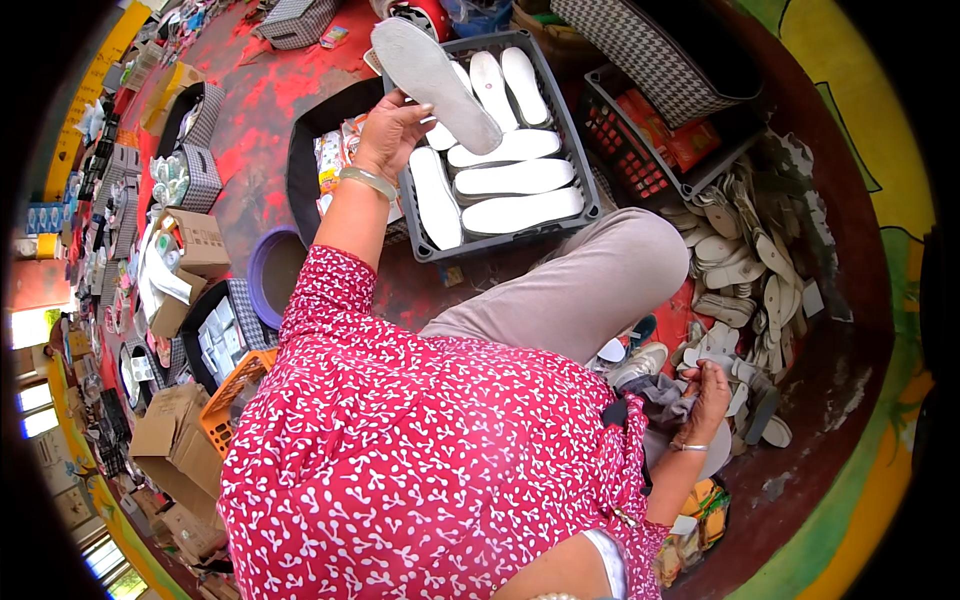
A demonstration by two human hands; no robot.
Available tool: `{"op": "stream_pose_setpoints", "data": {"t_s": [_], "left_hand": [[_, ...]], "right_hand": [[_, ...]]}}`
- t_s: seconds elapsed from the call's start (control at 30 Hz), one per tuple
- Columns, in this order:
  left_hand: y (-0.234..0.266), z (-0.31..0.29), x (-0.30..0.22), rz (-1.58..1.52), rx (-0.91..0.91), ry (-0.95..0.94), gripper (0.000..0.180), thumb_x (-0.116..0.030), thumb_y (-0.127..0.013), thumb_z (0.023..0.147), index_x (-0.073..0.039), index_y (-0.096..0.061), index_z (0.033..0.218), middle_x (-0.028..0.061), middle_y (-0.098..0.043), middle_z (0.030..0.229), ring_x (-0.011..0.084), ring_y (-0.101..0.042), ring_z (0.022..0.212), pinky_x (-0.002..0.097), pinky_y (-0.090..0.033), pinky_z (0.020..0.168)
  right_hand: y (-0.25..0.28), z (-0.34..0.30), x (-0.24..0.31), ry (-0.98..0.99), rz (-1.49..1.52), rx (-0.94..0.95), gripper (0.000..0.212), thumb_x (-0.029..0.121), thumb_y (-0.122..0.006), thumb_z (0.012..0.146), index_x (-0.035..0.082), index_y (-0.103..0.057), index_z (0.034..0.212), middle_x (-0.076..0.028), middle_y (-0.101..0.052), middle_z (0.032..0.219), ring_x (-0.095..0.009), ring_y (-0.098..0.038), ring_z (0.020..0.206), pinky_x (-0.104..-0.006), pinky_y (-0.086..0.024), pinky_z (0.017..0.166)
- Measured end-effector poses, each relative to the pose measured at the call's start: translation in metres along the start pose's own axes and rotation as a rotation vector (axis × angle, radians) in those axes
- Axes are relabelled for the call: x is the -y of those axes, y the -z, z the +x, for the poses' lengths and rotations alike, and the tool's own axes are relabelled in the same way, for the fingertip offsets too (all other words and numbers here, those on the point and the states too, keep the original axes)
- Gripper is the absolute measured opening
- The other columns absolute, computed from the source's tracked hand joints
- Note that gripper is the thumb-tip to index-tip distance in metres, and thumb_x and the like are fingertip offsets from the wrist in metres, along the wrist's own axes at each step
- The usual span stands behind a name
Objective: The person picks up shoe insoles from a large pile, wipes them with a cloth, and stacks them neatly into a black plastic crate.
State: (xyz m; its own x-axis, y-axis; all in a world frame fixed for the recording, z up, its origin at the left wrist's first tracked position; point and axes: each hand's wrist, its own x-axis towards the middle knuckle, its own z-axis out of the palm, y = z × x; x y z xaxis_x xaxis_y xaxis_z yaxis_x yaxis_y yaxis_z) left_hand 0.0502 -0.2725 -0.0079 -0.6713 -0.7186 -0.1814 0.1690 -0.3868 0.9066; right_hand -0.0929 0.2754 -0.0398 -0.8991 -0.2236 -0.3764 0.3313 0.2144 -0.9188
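Note:
A pale grey insole (432, 82) is pinched between the thumb and fingers of my left hand (397, 128), tilted above a dark plastic crate (592, 190). Inside the crate lie several white insoles (515, 177), some lengthwise and some crosswise. Low on the right, my right hand (708, 395) is closed, its fingers curled on a crumpled grey cloth (664, 393). Beside that hand spreads a heap of loose insoles (745, 265). A light-coloured shoe (640, 364) shows next to the cloth, partly covered.
Right of the crate stands another crate (628, 145) with a houndstooth box (650, 60) on top. A black bin of packets (330, 165) sits to its left. Farther left are a purple tub (277, 275), an orange basket (232, 395) and cardboard boxes (180, 445).

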Motion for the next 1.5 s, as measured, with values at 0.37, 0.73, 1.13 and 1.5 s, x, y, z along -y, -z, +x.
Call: {"op": "stream_pose_setpoints", "data": {"t_s": [0.37,0.73,1.13,1.5], "left_hand": [[0.011,0.003,0.023,0.092,0.042,0.179,0.019,0.003,-0.057,0.081,-0.001,-0.057,0.099,0.0040,-0.060,0.085,0.0135,-0.061,0.072,0.0214,-0.052,0.065],[-0.009,0.001,0.073,-0.266,0.007,0.281,0.010,0.001,-0.054,0.084,0.005,-0.050,0.092,0.0120,-0.055,0.087,0.0214,-0.060,0.080,0.0232,-0.053,0.066],[-0.053,-0.035,0.174,-0.663,-0.494,0.578,0.026,0.006,-0.038,0.087,0.010,-0.029,0.112,0.0262,-0.041,0.107,0.0331,-0.055,0.086,0.0296,-0.054,0.066],[-0.081,-0.027,0.210,-0.738,-0.643,0.546,0.028,0.004,-0.029,0.091,0.007,-0.026,0.119,0.0247,-0.039,0.115,0.0370,-0.055,0.094,0.0324,-0.053,0.067]], "right_hand": [[0.002,0.002,-0.001,0.000,0.001,0.005,0.019,0.019,-0.054,0.090,0.000,-0.058,0.090,-0.008,-0.062,0.069,-0.007,-0.047,0.047,-0.0173,-0.035,0.044],[0.001,-0.002,0.005,-0.021,0.007,-0.018,0.018,0.016,-0.053,0.090,-0.001,-0.059,0.089,-0.008,-0.062,0.070,-0.008,-0.049,0.051,-0.0175,-0.037,0.046],[-0.002,-0.006,0.006,0.004,0.009,0.001,0.019,0.016,-0.052,0.090,-0.002,-0.060,0.090,-0.008,-0.063,0.072,-0.009,-0.054,0.056,-0.0173,-0.039,0.046],[-0.010,-0.008,0.009,0.005,0.003,0.015,0.018,0.017,-0.053,0.091,0.000,-0.059,0.089,-0.007,-0.063,0.071,-0.007,-0.052,0.054,-0.0167,-0.037,0.045]]}}
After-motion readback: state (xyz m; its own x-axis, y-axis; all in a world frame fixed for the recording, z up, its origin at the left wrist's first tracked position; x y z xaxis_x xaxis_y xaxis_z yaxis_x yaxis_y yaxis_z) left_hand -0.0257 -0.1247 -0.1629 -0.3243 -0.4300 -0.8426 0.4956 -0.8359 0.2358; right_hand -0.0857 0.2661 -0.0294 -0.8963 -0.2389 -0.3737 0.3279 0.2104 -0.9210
